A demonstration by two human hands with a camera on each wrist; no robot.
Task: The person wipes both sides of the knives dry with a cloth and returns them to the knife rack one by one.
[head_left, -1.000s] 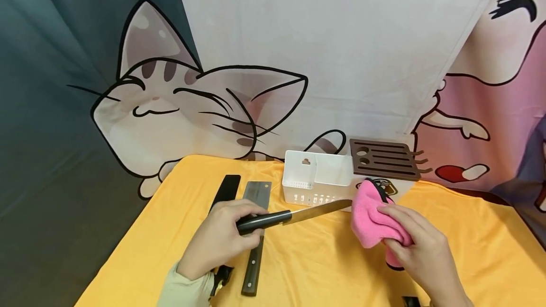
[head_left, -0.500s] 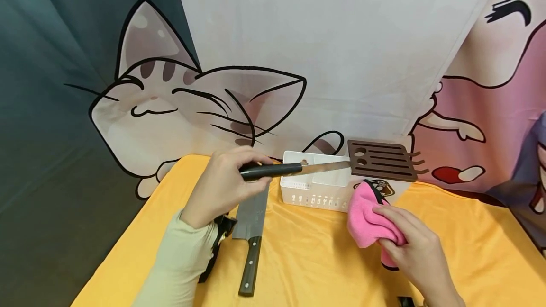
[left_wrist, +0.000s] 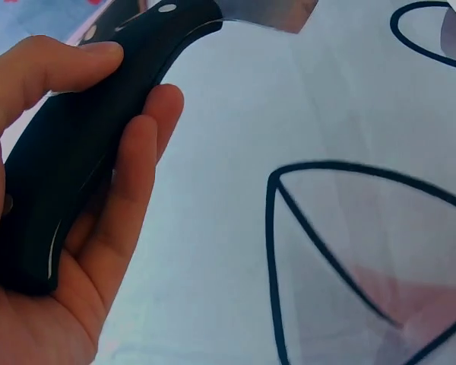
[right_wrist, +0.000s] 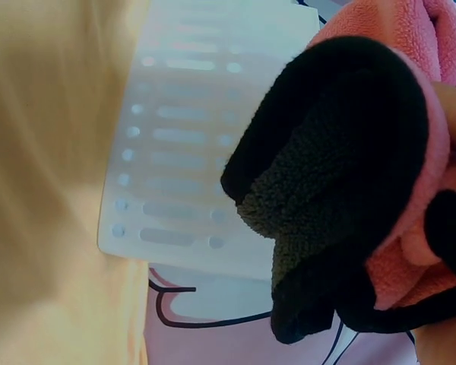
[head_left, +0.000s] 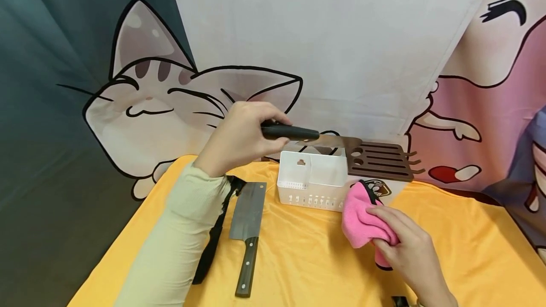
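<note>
My left hand (head_left: 251, 131) grips the black handle of a knife (head_left: 294, 132), raised above the white holder's left part. The blade points right, its tip overlapping the brown slotted top in the head view. In the left wrist view, thumb and fingers wrap the riveted knife handle (left_wrist: 83, 129). My right hand (head_left: 405, 240) pinches a folded pink cloth (head_left: 362, 221) in front of the holder. The right wrist view shows the cloth's dark grey underside (right_wrist: 311, 167) and black edging. A white holder (head_left: 315, 193) with a brown slotted top (head_left: 379, 160) stands at the back of the table.
A cleaver (head_left: 249, 217) with a dark riveted handle lies on the yellow tablecloth (head_left: 298, 259). Left of it lies a long black object (head_left: 211, 250), partly hidden by my left sleeve. A curtain (head_left: 341, 51) with cartoon cats hangs right behind the holder.
My left hand has lifted the knife up and away from the table, moving it right, from in front of the holder to above it. The right hand with the pink cloth has stayed about still.
</note>
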